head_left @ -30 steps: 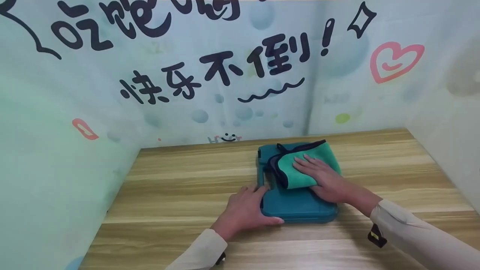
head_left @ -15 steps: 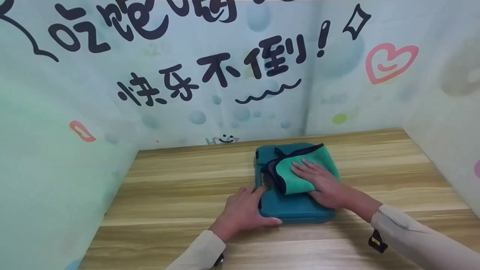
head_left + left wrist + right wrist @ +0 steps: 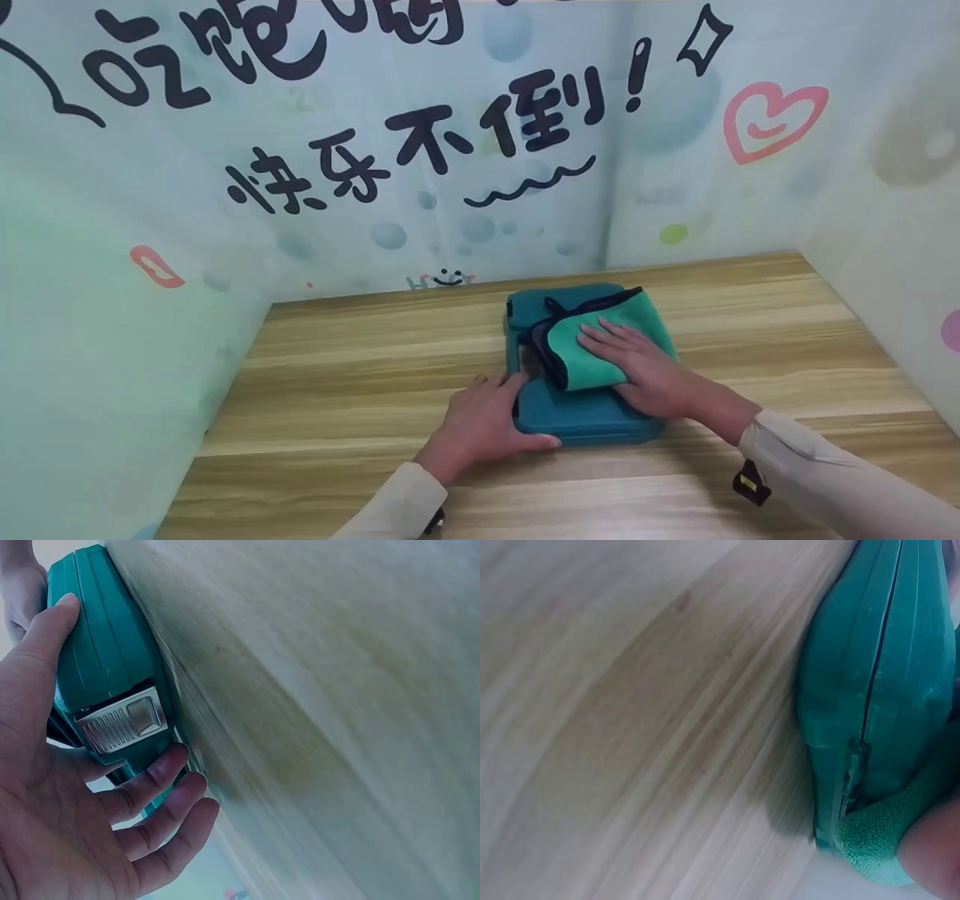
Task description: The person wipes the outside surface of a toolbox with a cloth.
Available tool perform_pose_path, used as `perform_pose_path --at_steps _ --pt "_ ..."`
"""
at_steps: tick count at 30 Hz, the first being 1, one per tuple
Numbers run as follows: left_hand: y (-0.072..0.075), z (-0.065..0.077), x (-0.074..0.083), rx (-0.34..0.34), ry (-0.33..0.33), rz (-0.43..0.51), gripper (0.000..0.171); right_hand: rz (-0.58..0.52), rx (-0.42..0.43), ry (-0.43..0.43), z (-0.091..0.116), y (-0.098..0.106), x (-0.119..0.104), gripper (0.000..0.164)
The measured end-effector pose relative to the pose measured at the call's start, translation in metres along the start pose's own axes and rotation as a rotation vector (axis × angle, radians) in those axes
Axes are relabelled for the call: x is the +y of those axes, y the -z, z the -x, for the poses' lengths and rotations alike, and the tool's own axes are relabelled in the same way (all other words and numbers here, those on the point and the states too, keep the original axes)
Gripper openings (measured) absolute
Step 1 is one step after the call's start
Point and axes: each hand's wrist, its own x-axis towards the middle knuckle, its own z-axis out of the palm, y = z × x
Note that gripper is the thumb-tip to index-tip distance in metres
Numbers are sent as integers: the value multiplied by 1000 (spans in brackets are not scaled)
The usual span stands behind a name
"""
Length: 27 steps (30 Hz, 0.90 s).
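A teal hard plastic case (image 3: 577,416) lies flat on the table. Across its lid is a folded green cloth (image 3: 576,358) with dark navy edging and a small loop. My right hand (image 3: 651,371) rests flat on the cloth with straight fingers, pressing it to the lid. At the near left corner, my left hand (image 3: 480,421) holds the case, its thumb along the front and its fingers at the left side. The left wrist view shows a ribbed silver latch (image 3: 124,722) beside those loosely bent fingers. In the right wrist view, cloth hangs over the case's side near a hinge (image 3: 855,769).
The wood-grain table (image 3: 360,375) extends around the case. A pale printed backdrop (image 3: 337,247) with black lettering encloses the back and both sides. Dark wrist gear (image 3: 750,484) hangs under the right sleeve.
The right hand and cloth have slid slightly toward the front of the lid, mostly in the first half second. The left hand stays at its corner. The head view has shifted slightly.
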Motion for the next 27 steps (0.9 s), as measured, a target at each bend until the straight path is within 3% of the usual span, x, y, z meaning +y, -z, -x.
perform_pose_path --at_steps 27 --pt "-3 0 -2 16 -13 32 114 3 3 -17 0 -1 -1 67"
